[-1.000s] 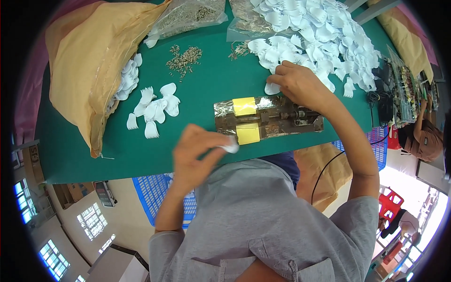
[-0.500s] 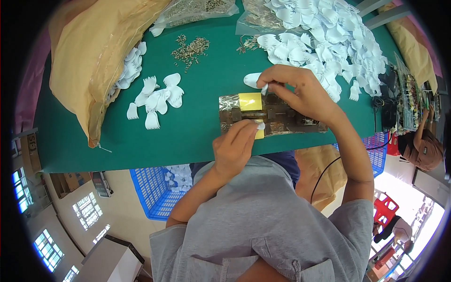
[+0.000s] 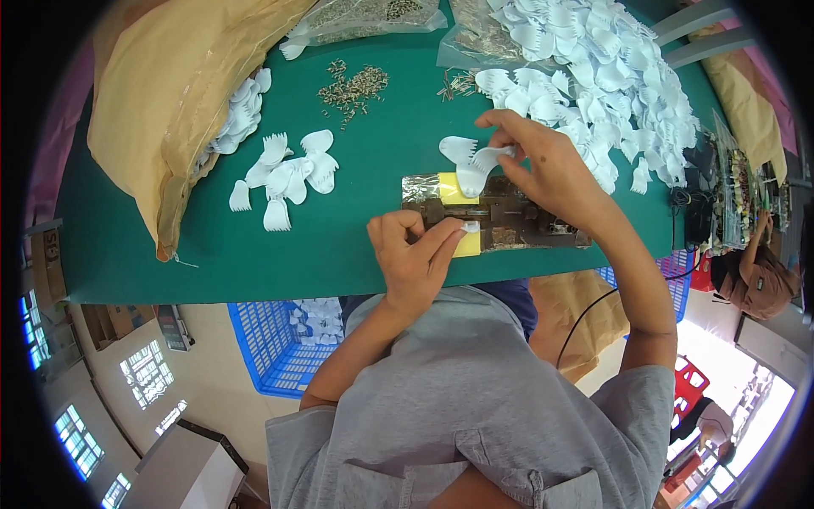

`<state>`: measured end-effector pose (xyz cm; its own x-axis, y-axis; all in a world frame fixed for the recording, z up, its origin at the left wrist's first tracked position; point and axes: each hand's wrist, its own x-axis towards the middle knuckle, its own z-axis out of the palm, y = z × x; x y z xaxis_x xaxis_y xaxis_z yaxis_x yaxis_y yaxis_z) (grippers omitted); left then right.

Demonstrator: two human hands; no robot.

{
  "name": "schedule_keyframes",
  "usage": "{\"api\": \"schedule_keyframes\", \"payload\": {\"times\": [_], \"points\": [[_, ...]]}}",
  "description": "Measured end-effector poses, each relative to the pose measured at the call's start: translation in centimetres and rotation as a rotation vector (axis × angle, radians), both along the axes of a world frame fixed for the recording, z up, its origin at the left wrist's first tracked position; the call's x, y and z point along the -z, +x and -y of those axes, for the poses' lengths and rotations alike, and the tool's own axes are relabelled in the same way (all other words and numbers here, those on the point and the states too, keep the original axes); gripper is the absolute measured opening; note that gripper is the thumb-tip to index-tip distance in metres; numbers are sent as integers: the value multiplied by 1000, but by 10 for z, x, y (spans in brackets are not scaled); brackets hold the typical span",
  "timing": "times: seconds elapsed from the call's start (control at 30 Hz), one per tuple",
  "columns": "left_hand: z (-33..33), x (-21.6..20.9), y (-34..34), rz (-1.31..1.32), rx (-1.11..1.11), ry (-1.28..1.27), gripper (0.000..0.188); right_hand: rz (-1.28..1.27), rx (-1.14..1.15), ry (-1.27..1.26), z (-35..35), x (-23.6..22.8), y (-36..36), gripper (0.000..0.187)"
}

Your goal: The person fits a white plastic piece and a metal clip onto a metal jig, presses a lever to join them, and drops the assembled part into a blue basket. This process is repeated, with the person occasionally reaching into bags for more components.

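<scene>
A dark metal fixture (image 3: 530, 233) with yellow pads lies near the table's front edge. My right hand (image 3: 555, 165) is over its far side, thumb and fingers closed on a white toothed plastic piece (image 3: 476, 174) that reaches over the far yellow pad (image 3: 456, 193). Just beyond lies another white toothed piece (image 3: 459, 149), partly overlapped. My left hand (image 3: 411, 259) is at the near side of the fixture, its fingertips pinched on a small white part (image 3: 471, 226) above the near yellow pad (image 3: 468, 245). The fingers hide most of that part.
On the green table (image 3: 339, 220) lie a few loose white pieces (image 3: 288, 176), a scatter of small metal parts (image 3: 356, 88) and thin metal pins (image 3: 458, 83). A big heap of white pieces (image 3: 593, 76) covers the back right. A brown sack (image 3: 170, 102) stands left; a blue basket (image 3: 267, 356) sits below the edge.
My right hand has shifted slightly, and the white piece in it now shows over the far yellow pad. My left hand has moved slightly left, its fingertips still at the small white part.
</scene>
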<state>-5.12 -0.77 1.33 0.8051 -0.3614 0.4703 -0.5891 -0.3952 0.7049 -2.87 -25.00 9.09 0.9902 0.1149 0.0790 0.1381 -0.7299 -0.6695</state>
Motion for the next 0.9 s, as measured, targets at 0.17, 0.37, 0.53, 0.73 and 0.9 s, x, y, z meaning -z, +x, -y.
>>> {"api": "schedule_keyframes", "payload": {"times": [0.17,0.37,0.53,0.73,0.9], "points": [[1,12,-2,35,-33,-29,26,222,92,-483,-5,-16,1,43],[4,10,-3,54,-13,-49,27,79,-194,-401,-26,-1,-10,41],[1,5,2,172,-8,45,28,213,-158,-442,-17,6,3,22],[4,12,4,166,-84,-34,32,8,-241,12,-29,8,-9,24],[2,11,12,-51,61,-39,69,-380,-84,329,-19,7,-10,30]]}}
